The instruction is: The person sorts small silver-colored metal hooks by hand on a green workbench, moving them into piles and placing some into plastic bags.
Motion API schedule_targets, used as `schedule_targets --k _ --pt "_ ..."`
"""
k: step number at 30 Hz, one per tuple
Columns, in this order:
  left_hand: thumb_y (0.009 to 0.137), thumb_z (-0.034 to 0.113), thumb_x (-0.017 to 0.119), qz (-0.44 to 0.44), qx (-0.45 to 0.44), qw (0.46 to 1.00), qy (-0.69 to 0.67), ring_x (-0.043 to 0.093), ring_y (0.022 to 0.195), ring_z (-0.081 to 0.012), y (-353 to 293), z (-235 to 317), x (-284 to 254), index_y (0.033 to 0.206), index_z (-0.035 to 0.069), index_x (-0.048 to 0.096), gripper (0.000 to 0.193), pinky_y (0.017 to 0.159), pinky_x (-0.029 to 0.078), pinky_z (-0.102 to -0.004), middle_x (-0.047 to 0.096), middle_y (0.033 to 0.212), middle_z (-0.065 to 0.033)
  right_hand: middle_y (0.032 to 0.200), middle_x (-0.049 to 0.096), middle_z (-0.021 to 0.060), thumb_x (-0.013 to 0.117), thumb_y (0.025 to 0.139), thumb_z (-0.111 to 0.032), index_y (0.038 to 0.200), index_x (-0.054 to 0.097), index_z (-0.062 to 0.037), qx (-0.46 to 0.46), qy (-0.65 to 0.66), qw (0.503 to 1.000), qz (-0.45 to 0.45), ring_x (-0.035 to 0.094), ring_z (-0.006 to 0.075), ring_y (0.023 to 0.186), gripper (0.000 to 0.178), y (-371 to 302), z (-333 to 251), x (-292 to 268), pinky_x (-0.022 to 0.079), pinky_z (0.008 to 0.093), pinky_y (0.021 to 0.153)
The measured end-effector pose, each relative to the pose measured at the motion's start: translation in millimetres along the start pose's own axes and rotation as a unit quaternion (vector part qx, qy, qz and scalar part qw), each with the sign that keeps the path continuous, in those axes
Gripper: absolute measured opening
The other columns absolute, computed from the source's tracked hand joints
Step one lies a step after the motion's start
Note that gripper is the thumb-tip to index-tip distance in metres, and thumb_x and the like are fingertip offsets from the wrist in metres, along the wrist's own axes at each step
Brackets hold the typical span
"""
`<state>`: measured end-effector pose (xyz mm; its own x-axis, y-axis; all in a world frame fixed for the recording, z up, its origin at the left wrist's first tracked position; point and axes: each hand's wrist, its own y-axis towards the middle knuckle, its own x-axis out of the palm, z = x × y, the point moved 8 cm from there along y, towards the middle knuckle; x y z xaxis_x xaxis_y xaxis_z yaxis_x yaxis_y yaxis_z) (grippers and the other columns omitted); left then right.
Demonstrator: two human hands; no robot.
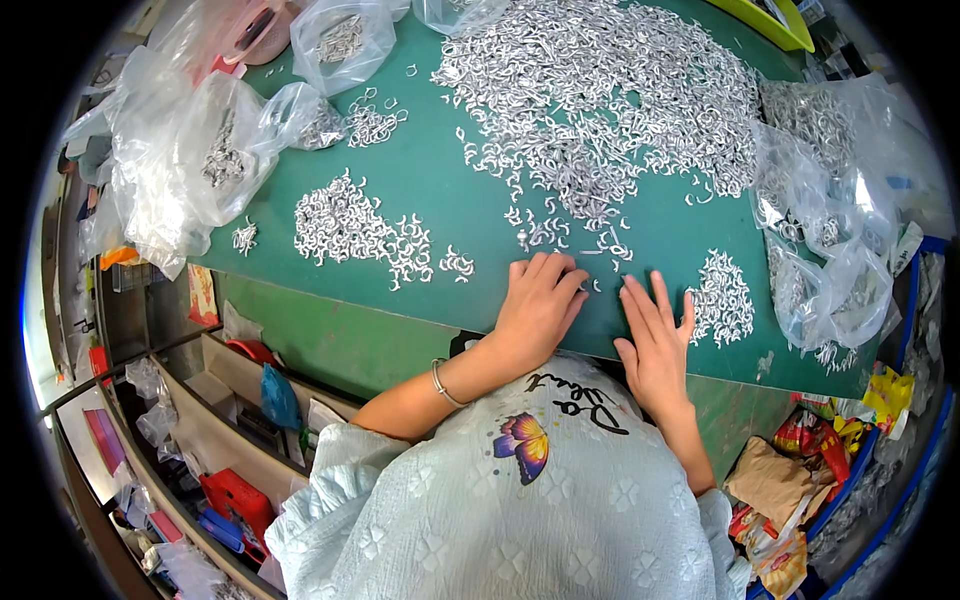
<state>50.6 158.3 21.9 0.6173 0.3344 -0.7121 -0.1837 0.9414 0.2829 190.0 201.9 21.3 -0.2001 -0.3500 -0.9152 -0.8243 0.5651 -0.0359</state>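
Note:
Small silver curved metal pieces (600, 90) lie in a large heap across the far middle of the green table (400, 150). At the near end of that heap, my left hand (540, 308) rests on the table with its fingers curled and close together. Whatever is under its fingertips is hidden. One loose curved piece (596, 286) lies between my hands. My right hand (655, 340) is open, its fingers stretched out over the tabletop, beside a small pile of the pieces (722, 300). A wider pile (340, 220) lies left of my left hand.
Clear plastic bags with metal pieces stand at the left (215, 150) and right (820, 220) of the table. A yellow-green tray (775, 22) sits at the far right. Open drawers (240, 400) are below left, and snack packets (810, 440) below right.

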Motion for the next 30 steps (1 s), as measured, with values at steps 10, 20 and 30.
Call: schedule_targets --k 10,20,30 --pt "0.08 0.001 0.07 -0.022 0.013 0.999 -0.037 0.054 0.089 -0.0262 -0.5 2.7 1.6 0.098 0.002 0.063 0.02 0.076 0.041 -0.0367 0.055 0.1 -0.0092 0.15 0.039 0.0103 0.067 0.084 -0.02 0.138 0.045 0.0032 0.024 -0.028 0.999 0.015 0.031 0.0305 0.143 0.063 -10.1 9.1 -6.1 0.015 0.0612 0.113" --pt "0.079 -0.005 0.068 -0.007 0.013 0.998 -0.064 0.055 0.087 -0.0305 -5.2 1.1 -4.5 0.096 -0.001 0.061 0.019 0.076 0.047 -0.0389 0.055 0.1 -0.012 0.149 0.04 0.0118 0.064 0.087 -0.019 0.139 0.044 0.0004 0.024 -0.017 0.999 0.022 0.033 0.0304 0.142 0.059 0.0 5.4 -0.8 0.015 0.0607 0.112" --pt "0.078 -0.006 0.067 -0.017 0.005 0.997 -0.073 0.056 0.089 -0.0296 -4.9 3.4 -3.6 0.096 -0.001 0.062 0.019 0.077 0.048 -0.0388 0.055 0.1 -0.0117 0.152 0.035 0.0118 0.068 0.084 -0.025 0.141 0.041 0.002 0.024 -0.014 0.999 0.041 0.029 0.0319 0.143 0.069 25.7 2.2 -0.2 0.013 0.0652 0.111"
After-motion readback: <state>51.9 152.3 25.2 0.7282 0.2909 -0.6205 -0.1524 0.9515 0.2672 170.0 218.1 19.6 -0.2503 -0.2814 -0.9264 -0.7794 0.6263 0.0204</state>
